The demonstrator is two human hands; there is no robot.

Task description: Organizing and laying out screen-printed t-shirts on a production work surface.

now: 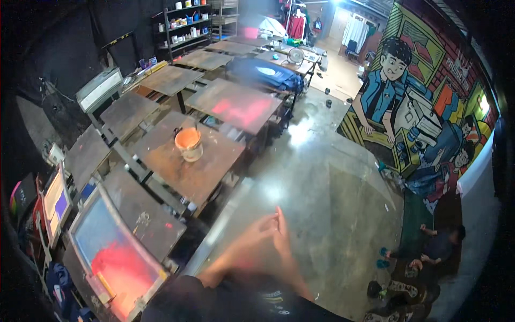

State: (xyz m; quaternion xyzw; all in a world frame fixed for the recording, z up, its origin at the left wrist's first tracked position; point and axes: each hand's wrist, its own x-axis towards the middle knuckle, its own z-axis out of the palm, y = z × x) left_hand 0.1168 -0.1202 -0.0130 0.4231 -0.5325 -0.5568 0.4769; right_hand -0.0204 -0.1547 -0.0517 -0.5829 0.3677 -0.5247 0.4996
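In front of my dark shirt, my left hand (263, 226) and my right hand (283, 229) meet over the concrete floor, palms turned toward each other. Both are blurred. No object shows between them, though how the fingers are folded is hard to make out. To their left lies a wooden-framed printing screen (134, 233) with wet red-pink ink (120, 263) across its lower mesh. A squeegee with a wooden handle (105, 283) rests at that screen's near end. Beyond my hands, a tub of orange ink (189, 147) stands on a stained printing board (217, 165).
Several flat printing boards (128, 110) run back in rows along metal rails (139, 169). Dark garments (263, 74) and a fan (295, 56) sit farther off. Shelves (187, 26) hold containers. Concrete floor (318, 209) extends right toward a mural (406, 96) and a seated person (438, 245).
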